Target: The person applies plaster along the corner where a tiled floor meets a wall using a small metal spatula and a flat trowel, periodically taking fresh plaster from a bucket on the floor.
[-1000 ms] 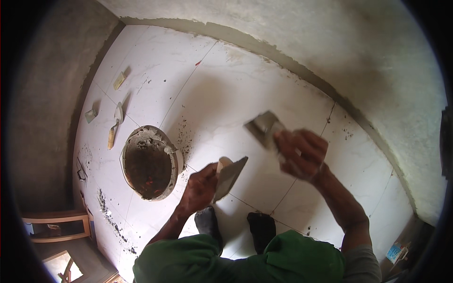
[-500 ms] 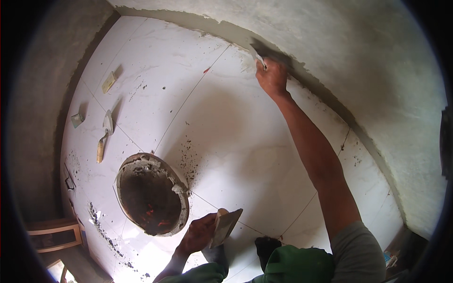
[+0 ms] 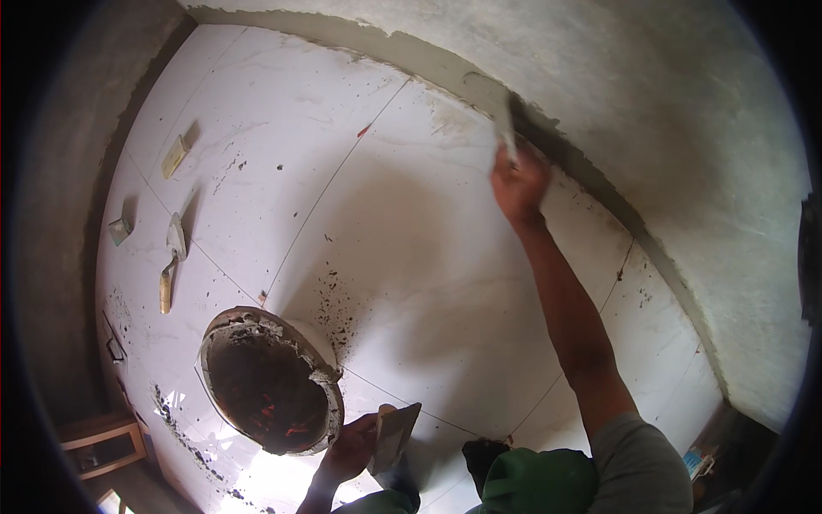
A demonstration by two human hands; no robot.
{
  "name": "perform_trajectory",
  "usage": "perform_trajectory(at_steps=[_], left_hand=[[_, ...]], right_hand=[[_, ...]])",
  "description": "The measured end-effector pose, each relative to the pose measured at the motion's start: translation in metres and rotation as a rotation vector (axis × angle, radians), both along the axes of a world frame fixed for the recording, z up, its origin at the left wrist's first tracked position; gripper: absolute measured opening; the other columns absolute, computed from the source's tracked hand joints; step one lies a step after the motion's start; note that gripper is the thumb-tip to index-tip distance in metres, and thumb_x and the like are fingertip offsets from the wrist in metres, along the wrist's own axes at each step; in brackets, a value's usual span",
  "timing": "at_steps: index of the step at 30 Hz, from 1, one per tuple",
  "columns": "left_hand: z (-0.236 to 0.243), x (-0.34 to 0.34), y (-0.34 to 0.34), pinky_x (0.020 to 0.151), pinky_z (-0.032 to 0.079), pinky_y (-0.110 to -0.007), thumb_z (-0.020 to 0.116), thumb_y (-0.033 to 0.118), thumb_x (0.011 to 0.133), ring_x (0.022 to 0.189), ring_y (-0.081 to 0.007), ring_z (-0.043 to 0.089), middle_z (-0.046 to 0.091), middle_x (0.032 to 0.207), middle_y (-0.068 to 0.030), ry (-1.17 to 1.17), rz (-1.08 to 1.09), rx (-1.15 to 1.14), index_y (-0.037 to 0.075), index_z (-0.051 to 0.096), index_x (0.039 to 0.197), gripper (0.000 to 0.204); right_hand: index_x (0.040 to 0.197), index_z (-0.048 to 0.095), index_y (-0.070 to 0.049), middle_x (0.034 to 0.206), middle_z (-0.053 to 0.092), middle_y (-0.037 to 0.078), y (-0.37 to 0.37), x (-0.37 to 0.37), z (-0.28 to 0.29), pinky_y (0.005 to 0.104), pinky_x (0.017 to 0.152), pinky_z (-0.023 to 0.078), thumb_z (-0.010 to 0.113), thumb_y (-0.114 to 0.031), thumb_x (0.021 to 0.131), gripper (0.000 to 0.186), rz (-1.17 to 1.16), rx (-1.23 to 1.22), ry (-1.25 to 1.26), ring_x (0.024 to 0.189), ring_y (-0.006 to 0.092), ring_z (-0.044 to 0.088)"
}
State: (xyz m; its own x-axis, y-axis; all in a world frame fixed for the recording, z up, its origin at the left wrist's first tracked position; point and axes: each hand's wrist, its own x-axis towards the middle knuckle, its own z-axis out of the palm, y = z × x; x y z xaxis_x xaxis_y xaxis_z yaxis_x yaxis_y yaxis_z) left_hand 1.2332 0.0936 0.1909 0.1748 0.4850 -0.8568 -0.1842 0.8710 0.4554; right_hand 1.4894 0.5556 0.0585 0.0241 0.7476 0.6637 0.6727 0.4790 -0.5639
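My right hand [image 3: 521, 184] reaches out to the base of the wall, its fingers closed round a thin flat-bladed trowel [image 3: 504, 128]. That blade is blurred and seen nearly edge-on, beside the strip of damp mortar [image 3: 445, 64] along the wall's foot. Close to my body, my left hand [image 3: 349, 451] grips a flat rectangular plastering trowel [image 3: 396, 437], its rounded wooden handle end showing at the top. Left of this hand stands a round mortar bucket [image 3: 224, 319], its rim crusted, with dark contents and a few reddish bits inside.
White marbled tiles [image 3: 428, 283] cover the floor, strewn with crumbs. A pointing trowel with a wooden handle [image 3: 168, 278] lies at the left, near a pale yellow block [image 3: 176, 157] and a small grey-green block [image 3: 120, 230]. A wooden frame [image 3: 107, 452] stands lower left.
My right hand has moved right and slightly nearer along the wall with its trowel. My left hand has shifted slightly lower, and the whole view has tilted a little.
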Motion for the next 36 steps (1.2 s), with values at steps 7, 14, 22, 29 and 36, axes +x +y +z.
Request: perform_trajectory(at_steps=[7,14,22,29,36], left_hand=[[-0.007,0.005,0.017,0.104,0.053,-0.031,0.059,0.022,0.111,0.119,-0.0158,0.069,0.076,0.126,-0.0104,0.178,-0.263,0.091,0.005,0.065,0.143,0.036],[-0.011,-0.004,-0.011,0.109,0.050,-0.033,0.064,0.007,0.105,0.128,-0.0164,0.063,0.069,0.139,-0.0110,-0.052,-0.010,0.147,-0.001,0.055,0.149,0.046],[-0.011,-0.003,-0.013,0.112,0.047,-0.033,0.064,0.018,0.109,0.132,-0.0175,0.060,0.065,0.144,-0.0108,-0.414,0.356,0.121,-0.002,0.049,0.153,0.051],[-0.033,0.004,-0.018,0.101,0.055,-0.036,0.059,0.035,0.111,0.115,-0.0221,0.072,0.076,0.126,-0.0154,0.137,-0.225,0.172,0.005,0.062,0.145,0.045],[-0.027,0.003,-0.025,0.101,0.054,-0.036,0.059,0.030,0.111,0.115,-0.0213,0.072,0.076,0.126,-0.0154,0.056,-0.165,0.172,0.005,0.063,0.143,0.041]], right_hand=[[0.073,0.064,-0.002,0.070,0.066,0.021,0.070,-0.088,0.012,0.0518,0.059,0.052,0.072,-0.009,0.088,0.019,-0.112,0.063,-0.094,0.064,0.0451,0.065],[0.078,0.067,-0.005,0.071,0.066,0.017,-0.004,-0.001,0.001,0.0486,0.061,0.054,0.073,-0.005,0.085,0.009,-0.316,0.030,-0.074,0.063,0.0399,0.066],[0.089,0.067,-0.003,0.087,0.069,0.020,-0.013,0.007,0.105,0.0522,0.071,0.053,0.073,-0.012,0.092,0.011,0.152,-0.126,-0.361,0.081,0.0409,0.070],[0.088,0.075,-0.003,0.092,0.074,0.021,0.077,-0.024,0.108,0.0538,0.076,0.056,0.069,-0.002,0.081,0.010,0.157,-0.335,-0.968,0.090,0.0412,0.073],[0.083,0.076,-0.004,0.089,0.075,0.022,0.045,0.001,0.125,0.0518,0.075,0.057,0.071,-0.008,0.082,0.006,-0.012,-0.208,-0.786,0.087,0.0416,0.073]])
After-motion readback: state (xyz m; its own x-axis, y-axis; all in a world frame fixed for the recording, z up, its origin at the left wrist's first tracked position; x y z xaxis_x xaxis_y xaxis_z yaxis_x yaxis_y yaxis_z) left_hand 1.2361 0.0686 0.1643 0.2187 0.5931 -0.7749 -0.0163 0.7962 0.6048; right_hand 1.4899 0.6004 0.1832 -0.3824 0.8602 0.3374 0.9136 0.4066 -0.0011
